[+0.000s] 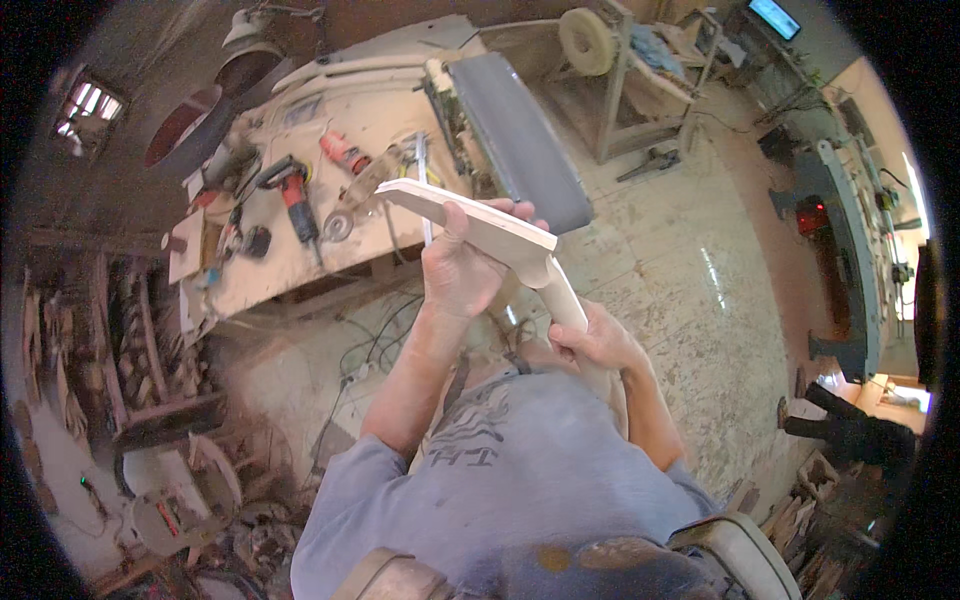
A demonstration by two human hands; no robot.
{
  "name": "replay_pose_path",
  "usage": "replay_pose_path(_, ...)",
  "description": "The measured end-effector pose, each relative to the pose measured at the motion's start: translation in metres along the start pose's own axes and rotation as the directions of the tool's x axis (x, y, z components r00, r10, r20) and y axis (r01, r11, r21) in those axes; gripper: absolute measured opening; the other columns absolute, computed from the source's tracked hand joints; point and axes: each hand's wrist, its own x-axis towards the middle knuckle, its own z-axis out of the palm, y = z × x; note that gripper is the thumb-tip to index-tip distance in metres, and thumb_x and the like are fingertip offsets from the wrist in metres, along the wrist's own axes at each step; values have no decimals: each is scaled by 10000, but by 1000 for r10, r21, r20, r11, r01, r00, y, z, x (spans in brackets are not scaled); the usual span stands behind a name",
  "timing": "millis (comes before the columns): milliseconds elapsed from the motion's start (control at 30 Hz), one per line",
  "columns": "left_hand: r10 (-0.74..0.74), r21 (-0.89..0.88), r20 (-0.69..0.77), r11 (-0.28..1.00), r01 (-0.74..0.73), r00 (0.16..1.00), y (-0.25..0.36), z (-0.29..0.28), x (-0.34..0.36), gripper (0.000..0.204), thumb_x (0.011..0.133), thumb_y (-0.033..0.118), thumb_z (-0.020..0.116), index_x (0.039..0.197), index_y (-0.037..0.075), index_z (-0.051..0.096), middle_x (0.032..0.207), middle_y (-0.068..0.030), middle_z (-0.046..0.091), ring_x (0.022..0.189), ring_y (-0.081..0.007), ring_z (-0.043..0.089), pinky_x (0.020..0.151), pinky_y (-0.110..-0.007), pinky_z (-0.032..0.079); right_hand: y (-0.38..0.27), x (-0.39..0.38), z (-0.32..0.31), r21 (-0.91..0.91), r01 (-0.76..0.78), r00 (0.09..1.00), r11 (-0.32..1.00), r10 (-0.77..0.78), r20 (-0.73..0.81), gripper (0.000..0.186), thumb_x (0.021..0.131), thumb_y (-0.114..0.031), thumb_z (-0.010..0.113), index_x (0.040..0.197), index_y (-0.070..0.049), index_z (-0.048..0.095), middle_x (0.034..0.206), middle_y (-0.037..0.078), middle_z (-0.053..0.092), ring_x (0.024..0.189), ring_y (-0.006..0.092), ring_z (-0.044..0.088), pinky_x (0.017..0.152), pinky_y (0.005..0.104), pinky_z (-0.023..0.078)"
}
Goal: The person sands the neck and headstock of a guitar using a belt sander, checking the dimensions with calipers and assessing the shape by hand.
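Note:
A pale wooden piece (500,233) with a long, narrow top bar and a rounded shaft crosses the middle of the view, tilted above the bench's front edge. My left hand (462,262) is closed on the top bar, thumb on its near face and fingertips showing behind it. Lower right, my right hand (600,340) wraps round the shaft (560,295), whose lower end runs down against my shirt. Behind the bar, on the wooden bench (270,285), lie a red-and-black power tool (294,195), a red tool (343,150) and a metal straightedge (420,155).
A long grey belt machine (525,135) stands at the bench's right, beside a wooden frame (610,110) with a pale roll. A large grey machine (840,240) lines the right side, near someone's dark-clothed legs (840,425). Wood offcuts (140,370) fill a left rack; cables (380,340) cross the floor.

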Motion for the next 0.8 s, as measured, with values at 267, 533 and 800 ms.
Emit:
replay_pose_path(267,584,577,-113,697,-426,804,45,-1,71,357,1058,252,588,1237,-43,678,1268,-195,688,1244,-314,629,1122,-398,447,-18,2,-68,-590,81,821,803,-389,-417,656,915,-141,690,1538,-135,483,1236,261,698,1101,413,699,926,445,541)
replay_pose_path(533,312,925,325,-302,-231,893,41,-4,189,354,1034,268,556,1252,44,723,1380,-185,662,1335,-347,585,1155,-435,411,-21,112,-182,-936,53,792,348,-585,-173,905,835,3,660,1626,-302,344,1118,194,637,1040,395,640,901,509,517)
replay_pose_path(800,101,639,239,-765,-78,966,-23,-69,277,539,1051,293,410,1557,115,454,1646,-203,372,1533,-389,333,1255,-557,254,-35,182,-248,-993,114,751,-6,-654,90,960,812,25,677,1633,-338,336,1021,145,575,948,349,600,858,484,513)
